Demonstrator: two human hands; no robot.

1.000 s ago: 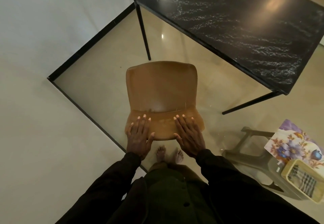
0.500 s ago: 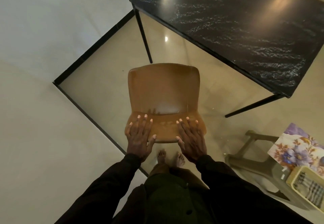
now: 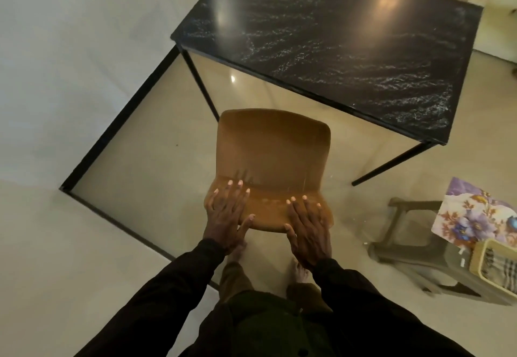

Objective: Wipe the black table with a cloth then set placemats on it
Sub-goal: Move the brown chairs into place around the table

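The left hand [image 3: 226, 217] and right hand [image 3: 307, 231] lie flat on the top edge of the brown chair [image 3: 272, 147], fingers straight, thumbs splayed; neither holds anything. The black desk [image 3: 349, 49] stands ahead, beyond the chair. The floral placemat [image 3: 475, 217] and a basket [image 3: 475, 261], apparently holding a checked cloth [image 3: 498, 265], sit on the stool [image 3: 405, 245] to the right, nearer the right hand, well apart from it.

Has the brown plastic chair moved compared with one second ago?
Yes. The brown plastic chair slid forward toward the black marbled table; its far corner now hides the foot of the table leg, visible before.
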